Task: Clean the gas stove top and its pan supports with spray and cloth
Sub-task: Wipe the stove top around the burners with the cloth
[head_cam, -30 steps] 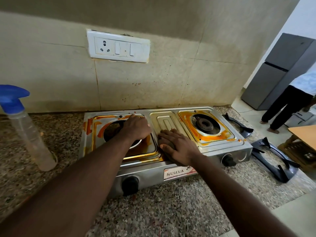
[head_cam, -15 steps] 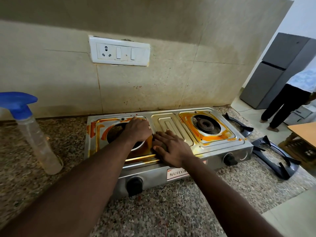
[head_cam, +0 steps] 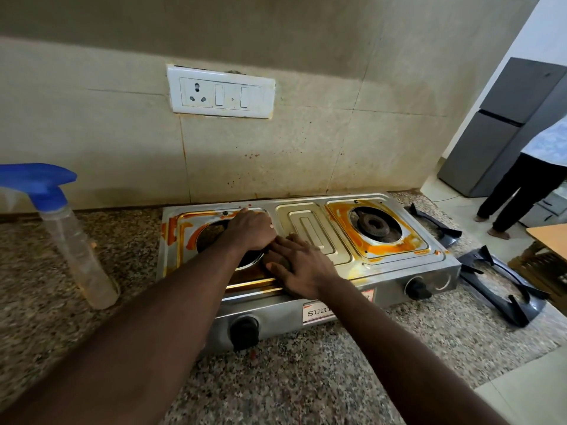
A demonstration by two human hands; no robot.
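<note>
Nearest us, our two forearms are crossing the speckled counter (head_cam: 291, 378) toward the gas stove (head_cam: 313, 228), with the left one passing close over the left knob (head_cam: 244, 331). Our right hand (head_cam: 302, 269) is lying flat on the stove's front ledge. Its fingers are stretched out, pressing on a dark pad (head_cam: 279, 261) that is peeking out by the thumb. We are taking it for the cloth, though we cannot be sure. Our left hand (head_cam: 251, 230) is touching the right one and arching over the left burner well (head_cam: 211, 237), knuckles up and fingers bent downward. We cannot tell whether it is gripping anything underneath.

We are judging this as scrubbing on the left half. Orange residue (head_cam: 383, 248) is ringing both wells, so most of the work is waiting.

The risks are starting close in. A forearm dragging across that knob could be turning the gas on. Two hands bearing down on a light stove on smooth stone could be sliding it sideways toward the nearer pan support (head_cam: 503, 289), which is lying close to the counter's edge. The farther pan support (head_cam: 435, 225) is resting behind it. Out to the left, well apart, the spray bottle (head_cam: 79, 253) is standing where a swinging elbow could be tipping it.

Beyond, a switch plate (head_cam: 221, 92) is sitting above the stove, where stray spray could be wetting it. Farthest off, another person (head_cam: 527, 185) is standing by the fridge (head_cam: 506, 127).
</note>
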